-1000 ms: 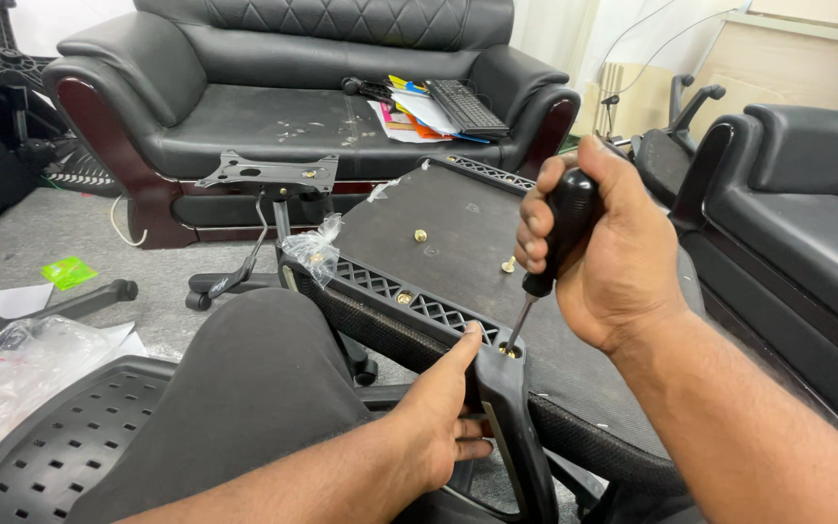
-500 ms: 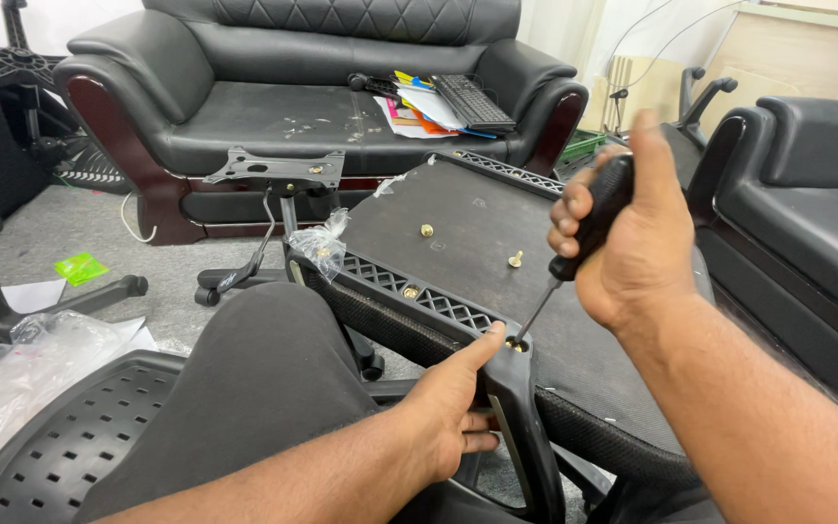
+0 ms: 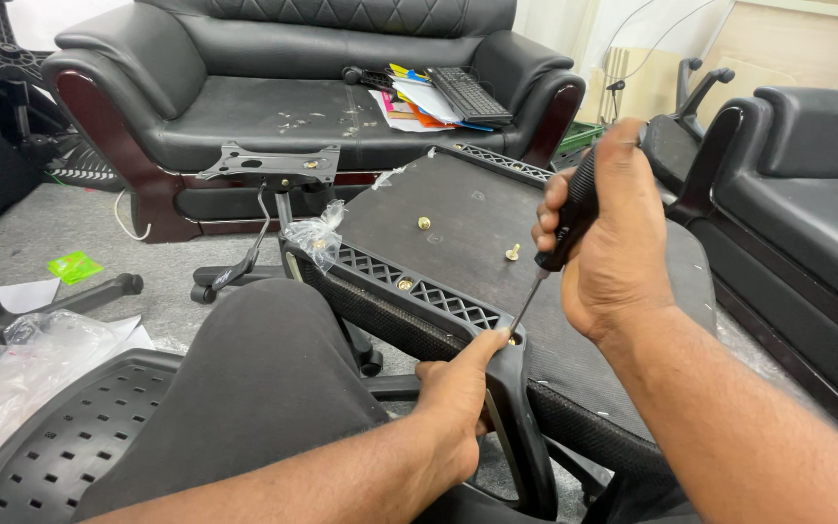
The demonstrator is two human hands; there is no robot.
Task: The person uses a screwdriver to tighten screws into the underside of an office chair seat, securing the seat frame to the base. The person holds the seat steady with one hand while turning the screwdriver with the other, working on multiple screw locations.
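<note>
Both hands are working close together, forearms reaching in from below.

The right hand [image 3: 613,243] is curling into a closed fist, wrist bent, knuckles facing up, its forearm running down to the lower right. The left hand [image 3: 458,398] is lying lower, palm down, fingers wrapping closed and index finger stretching forward just beneath the right hand.

Bare forearms, no sleeves or gloves; dark grey trousers [image 3: 264,388].

The upturned black office-chair seat [image 3: 497,252] shows matt fabric bordered by a moulded plastic lattice, with shiny brass-coloured metal bolts [image 3: 424,222] on it. The black-handled screwdriver [image 3: 564,225] has a matt grip and thin steel shaft. Behind the seat, the black leather sofa [image 3: 244,107] looks glossy.
</note>
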